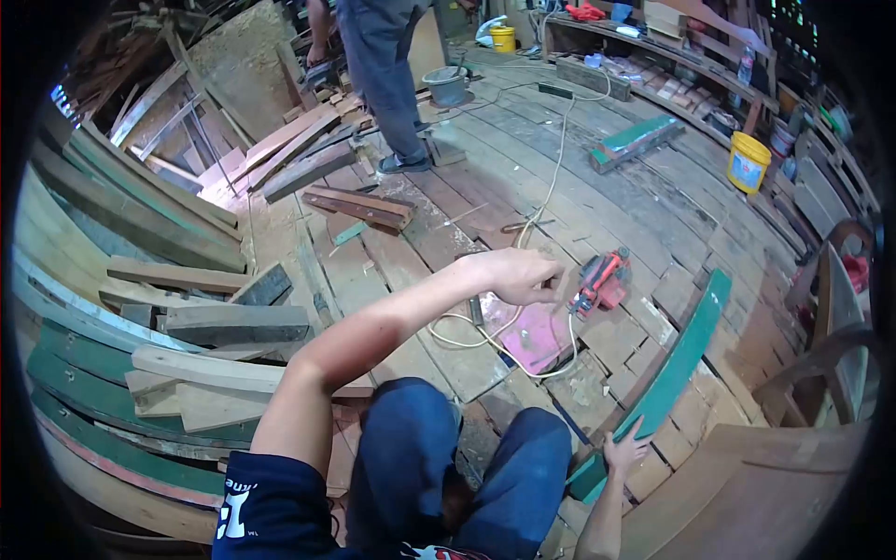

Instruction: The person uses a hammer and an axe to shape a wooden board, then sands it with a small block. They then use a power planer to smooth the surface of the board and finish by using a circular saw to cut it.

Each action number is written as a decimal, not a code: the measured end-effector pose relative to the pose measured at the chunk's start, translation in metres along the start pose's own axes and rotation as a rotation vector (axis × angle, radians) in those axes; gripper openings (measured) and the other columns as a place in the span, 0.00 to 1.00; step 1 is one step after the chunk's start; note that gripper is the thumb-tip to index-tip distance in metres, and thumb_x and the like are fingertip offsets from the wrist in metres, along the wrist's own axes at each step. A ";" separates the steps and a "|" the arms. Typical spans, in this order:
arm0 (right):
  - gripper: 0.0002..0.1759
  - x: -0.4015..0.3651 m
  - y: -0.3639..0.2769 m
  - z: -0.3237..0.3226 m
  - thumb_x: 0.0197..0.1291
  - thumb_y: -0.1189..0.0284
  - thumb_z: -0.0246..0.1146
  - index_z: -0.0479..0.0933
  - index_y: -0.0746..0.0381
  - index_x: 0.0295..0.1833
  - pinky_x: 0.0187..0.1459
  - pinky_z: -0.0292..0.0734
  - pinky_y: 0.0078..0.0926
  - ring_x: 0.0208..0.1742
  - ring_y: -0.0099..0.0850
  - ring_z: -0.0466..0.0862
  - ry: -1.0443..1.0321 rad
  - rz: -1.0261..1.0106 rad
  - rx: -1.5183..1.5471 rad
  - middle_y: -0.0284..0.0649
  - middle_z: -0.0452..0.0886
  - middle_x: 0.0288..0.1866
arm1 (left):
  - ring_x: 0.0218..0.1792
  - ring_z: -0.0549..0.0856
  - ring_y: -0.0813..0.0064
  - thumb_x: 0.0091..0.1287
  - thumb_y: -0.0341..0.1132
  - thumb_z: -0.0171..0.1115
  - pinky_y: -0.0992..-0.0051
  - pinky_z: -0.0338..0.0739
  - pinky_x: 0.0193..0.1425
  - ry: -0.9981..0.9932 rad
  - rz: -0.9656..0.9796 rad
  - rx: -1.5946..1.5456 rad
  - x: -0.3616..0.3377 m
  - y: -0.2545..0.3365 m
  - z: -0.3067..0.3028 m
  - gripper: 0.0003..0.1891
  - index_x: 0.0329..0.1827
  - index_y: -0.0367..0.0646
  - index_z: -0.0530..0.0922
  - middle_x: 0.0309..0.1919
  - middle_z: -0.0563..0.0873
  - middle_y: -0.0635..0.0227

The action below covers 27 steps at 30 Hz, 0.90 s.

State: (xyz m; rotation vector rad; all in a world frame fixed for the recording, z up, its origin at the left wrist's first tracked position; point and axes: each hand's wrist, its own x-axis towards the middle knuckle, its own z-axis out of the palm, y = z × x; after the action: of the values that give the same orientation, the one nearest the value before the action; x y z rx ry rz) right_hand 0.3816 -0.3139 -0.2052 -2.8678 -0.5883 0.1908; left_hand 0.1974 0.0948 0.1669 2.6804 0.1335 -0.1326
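Observation:
My left hand (525, 276) reaches forward over the floor, fingers loosely bent and with nothing visible in them. Just right of it lies a red power tool (602, 282), apart from the fingers. Below the hand a pink panel (539, 338) lies flat, with a pale cord (455, 342) looped around and across it. At lower right, my right hand (625, 450) grips the near end of a long, curved green plank (679, 362), which slants away to the upper right. A shorter green piece (586, 476) shows beside that hand, partly behind the wrist.
Another person (383, 79) stands ahead on the plank floor. Stacked timber (233, 322) fills the left side; a wooden beam (359, 207) lies ahead. A green-topped block (637, 142), yellow bucket (749, 161) and grey bucket (446, 87) stand farther off. A wooden panel (747, 495) borders the right.

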 end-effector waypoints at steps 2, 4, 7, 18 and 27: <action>0.54 0.008 0.008 -0.010 0.54 0.55 0.71 0.52 0.53 0.83 0.69 0.64 0.52 0.68 0.61 0.69 -0.042 0.059 0.078 0.71 0.54 0.76 | 0.42 0.85 0.46 0.71 0.41 0.61 0.54 0.77 0.45 0.095 0.011 -0.025 -0.016 -0.014 -0.009 0.14 0.41 0.37 0.75 0.37 0.84 0.49; 0.43 0.018 0.010 -0.043 0.59 0.59 0.68 0.63 0.62 0.77 0.65 0.71 0.44 0.63 0.50 0.77 -0.131 0.145 0.239 0.65 0.69 0.71 | 0.41 0.84 0.45 0.69 0.41 0.61 0.52 0.77 0.44 0.169 0.002 -0.059 -0.038 -0.021 -0.031 0.13 0.40 0.38 0.75 0.35 0.84 0.50; 0.19 -0.010 -0.013 -0.122 0.64 0.67 0.64 0.78 0.70 0.54 0.50 0.80 0.34 0.47 0.34 0.85 -0.216 0.298 0.784 0.50 0.85 0.48 | 0.39 0.82 0.46 0.70 0.41 0.62 0.54 0.75 0.43 0.167 -0.111 -0.170 -0.085 -0.011 -0.060 0.14 0.40 0.36 0.74 0.34 0.80 0.49; 0.39 -0.193 -0.206 -0.482 0.61 0.35 0.56 0.87 0.63 0.49 0.63 0.78 0.46 0.57 0.50 0.86 -0.967 -0.016 -0.308 0.58 0.87 0.48 | 0.48 0.89 0.49 0.70 0.68 0.52 0.46 0.74 0.60 -0.759 -0.515 -0.087 -0.226 0.171 -0.116 0.35 0.47 0.42 0.88 0.46 0.90 0.53; 0.32 -0.334 -0.120 -0.457 0.71 0.44 0.53 0.84 0.60 0.56 0.58 0.80 0.46 0.54 0.51 0.87 -1.369 -0.123 -0.110 0.52 0.87 0.53 | 0.41 0.89 0.50 0.68 0.46 0.60 0.55 0.82 0.42 -0.940 -0.404 -0.396 -0.306 0.182 -0.059 0.14 0.38 0.46 0.87 0.36 0.90 0.56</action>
State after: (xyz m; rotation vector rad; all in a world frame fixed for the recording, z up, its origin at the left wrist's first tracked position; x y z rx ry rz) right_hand 0.1081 -0.4204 0.2932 -2.3477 -0.9272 2.1639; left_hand -0.0805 -0.0643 0.3340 1.9241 0.3463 -1.2957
